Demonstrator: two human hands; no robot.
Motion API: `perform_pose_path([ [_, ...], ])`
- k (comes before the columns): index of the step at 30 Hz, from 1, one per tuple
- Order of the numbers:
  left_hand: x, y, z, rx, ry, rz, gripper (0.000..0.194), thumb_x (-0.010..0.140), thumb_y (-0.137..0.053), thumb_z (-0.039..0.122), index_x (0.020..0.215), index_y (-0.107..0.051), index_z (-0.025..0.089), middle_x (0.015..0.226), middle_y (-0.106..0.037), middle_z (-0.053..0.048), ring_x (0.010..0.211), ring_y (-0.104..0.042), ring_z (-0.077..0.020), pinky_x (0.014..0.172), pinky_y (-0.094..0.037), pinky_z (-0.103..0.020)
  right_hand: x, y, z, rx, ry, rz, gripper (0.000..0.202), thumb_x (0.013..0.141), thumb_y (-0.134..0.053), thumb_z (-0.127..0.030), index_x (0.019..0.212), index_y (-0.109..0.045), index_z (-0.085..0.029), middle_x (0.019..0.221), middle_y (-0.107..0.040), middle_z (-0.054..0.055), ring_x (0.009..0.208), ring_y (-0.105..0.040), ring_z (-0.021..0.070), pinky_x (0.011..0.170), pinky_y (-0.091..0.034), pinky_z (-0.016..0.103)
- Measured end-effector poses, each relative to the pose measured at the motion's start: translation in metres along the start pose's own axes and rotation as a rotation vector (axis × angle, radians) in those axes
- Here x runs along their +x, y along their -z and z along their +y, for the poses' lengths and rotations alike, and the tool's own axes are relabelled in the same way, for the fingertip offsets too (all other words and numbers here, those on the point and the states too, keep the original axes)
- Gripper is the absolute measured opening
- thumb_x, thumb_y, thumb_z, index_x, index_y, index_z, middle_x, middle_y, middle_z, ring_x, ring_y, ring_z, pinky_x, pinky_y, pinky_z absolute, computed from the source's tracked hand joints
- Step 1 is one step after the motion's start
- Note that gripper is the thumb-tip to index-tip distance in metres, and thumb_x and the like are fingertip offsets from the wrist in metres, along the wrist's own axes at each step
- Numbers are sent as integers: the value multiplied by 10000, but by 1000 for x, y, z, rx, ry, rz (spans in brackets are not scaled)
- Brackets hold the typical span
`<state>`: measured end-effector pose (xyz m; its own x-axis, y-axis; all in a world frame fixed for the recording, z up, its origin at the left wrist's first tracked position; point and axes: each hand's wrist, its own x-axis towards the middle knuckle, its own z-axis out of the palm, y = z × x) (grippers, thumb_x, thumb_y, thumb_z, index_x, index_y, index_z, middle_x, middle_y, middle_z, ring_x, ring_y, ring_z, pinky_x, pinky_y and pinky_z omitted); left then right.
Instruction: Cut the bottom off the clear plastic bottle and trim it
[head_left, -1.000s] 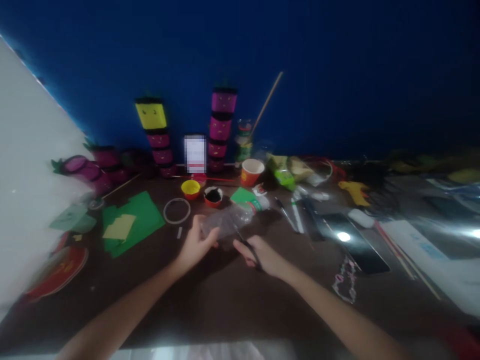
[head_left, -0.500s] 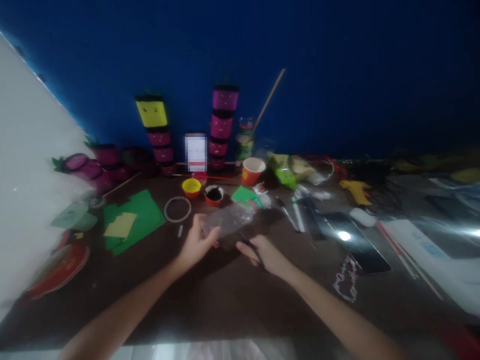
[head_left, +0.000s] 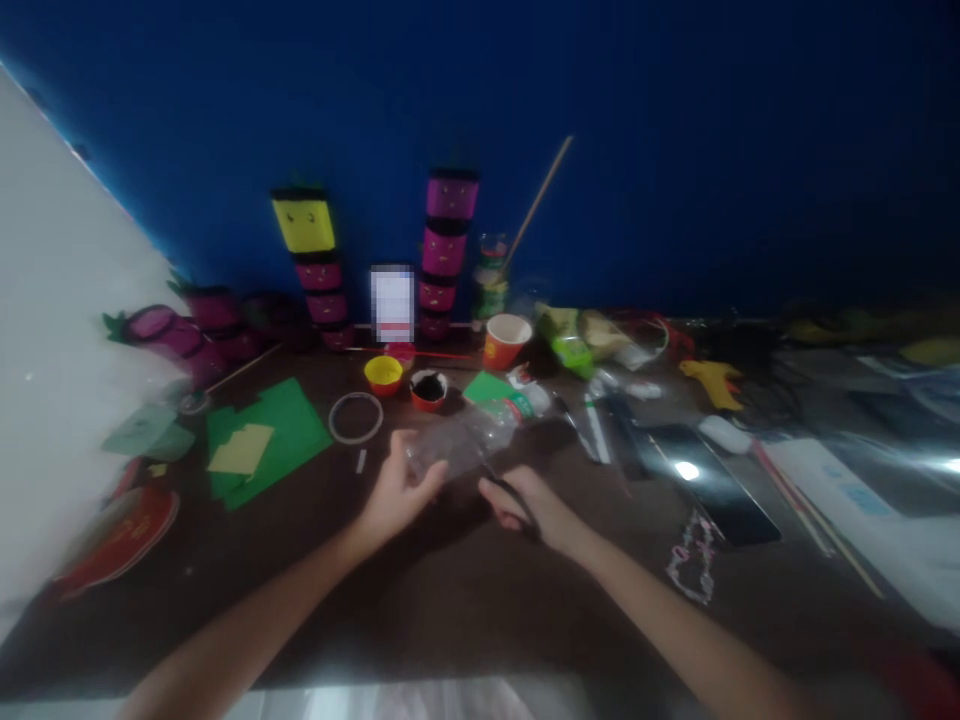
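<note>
On the left of the dark table (head_left: 450, 620), a yellow paper piece (head_left: 241, 451) lies on green sheets (head_left: 289, 445); right of them rests a clear ring (head_left: 355, 418); next, the left hand (head_left: 397, 487) is partly curled, thumb apart from fingers, gripping the near end of the clear plastic bottle (head_left: 450, 447), which lies tilted, its neck end pointing away to the right, at a green paper piece (head_left: 487, 388); beside its right side, the right hand (head_left: 523, 500) is mostly closed round the handles of dark scissors (head_left: 510, 492), whose blades reach the bottle, though blur hides whether they cut into it; farther right lie a white pen (head_left: 596, 430) and a dark phone (head_left: 716, 485).
</note>
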<state>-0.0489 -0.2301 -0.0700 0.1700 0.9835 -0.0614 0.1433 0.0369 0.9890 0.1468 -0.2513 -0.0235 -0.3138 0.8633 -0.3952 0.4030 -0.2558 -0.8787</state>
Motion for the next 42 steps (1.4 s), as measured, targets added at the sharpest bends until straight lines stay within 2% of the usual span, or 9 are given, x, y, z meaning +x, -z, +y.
perform_pose_path([
  [4, 0, 1, 2, 13, -22, -11, 462, 771, -601, 410, 1082, -322, 214, 756, -563, 23, 535, -566, -95, 473, -482, -197, 3, 3, -5, -51, 0, -5, 638, 702, -440, -745, 415, -388, -177, 355, -380, -37, 360, -332, 55, 422, -235, 218],
  [10, 4, 2, 0, 31, 15, -13, 502, 756, -606, 429, 1101, -316, 208, 741, -563, 21, 518, -551, -101, 450, -465, -204, 6, 7, 2, -165, -30, 6, 650, 700, -423, -760, 425, -418, -172, 362, -404, -26, 356, -363, 65, 421, -266, 216],
  [15, 4, 3, 1, 77, -24, 23, 487, 751, -607, 411, 1096, -330, 207, 740, -567, 26, 562, -563, -104, 520, -463, -208, 6, 7, 2, -218, -32, 42, 641, 699, -437, -752, 427, -420, -171, 368, -409, -24, 363, -387, 75, 431, -284, 220],
  [23, 5, 5, 1, 225, -51, 71, 537, 729, -622, 420, 1128, -341, 198, 786, -564, 8, 558, -540, -100, 524, -441, -213, 4, 6, 6, -225, -19, 57, 598, 716, -474, -703, 443, -410, -175, 375, -397, -34, 374, -370, 75, 435, -271, 223],
  [27, 6, 7, 4, 300, -112, 80, 530, 723, -632, 401, 1116, -355, 180, 861, -582, -30, 638, -569, -123, 575, -458, -232, 3, 6, 5, -172, -14, 23, 604, 708, -469, -715, 445, -399, -176, 383, -396, -36, 381, -362, 68, 438, -268, 217],
  [31, 3, 6, 5, 280, -82, 19, 521, 754, -599, 415, 1128, -326, 177, 831, -594, -28, 575, -551, -116, 539, -452, -235, 0, 11, -7, -111, -17, -49, 619, 724, -440, -719, 429, -393, -177, 363, -378, -43, 359, -338, 57, 430, -259, 214],
  [35, -1, 4, 7, 272, -81, 13, 521, 755, -602, 409, 1128, -321, 179, 777, -588, -9, 571, -555, -121, 529, -444, -227, 0, 18, -19, -117, -6, -96, 610, 714, -466, -713, 446, -439, -166, 366, -409, -36, 362, -363, 61, 449, -288, 217],
  [42, 0, 4, 9, 222, -49, 30, 511, 748, -604, 422, 1115, -334, 193, 808, -577, -5, 599, -562, -124, 563, -444, -236, 3, 13, -10, -171, -14, -32, 606, 727, -428, -730, 496, -434, -170, 380, -394, -48, 358, -356, 62, 415, -261, 208],
])
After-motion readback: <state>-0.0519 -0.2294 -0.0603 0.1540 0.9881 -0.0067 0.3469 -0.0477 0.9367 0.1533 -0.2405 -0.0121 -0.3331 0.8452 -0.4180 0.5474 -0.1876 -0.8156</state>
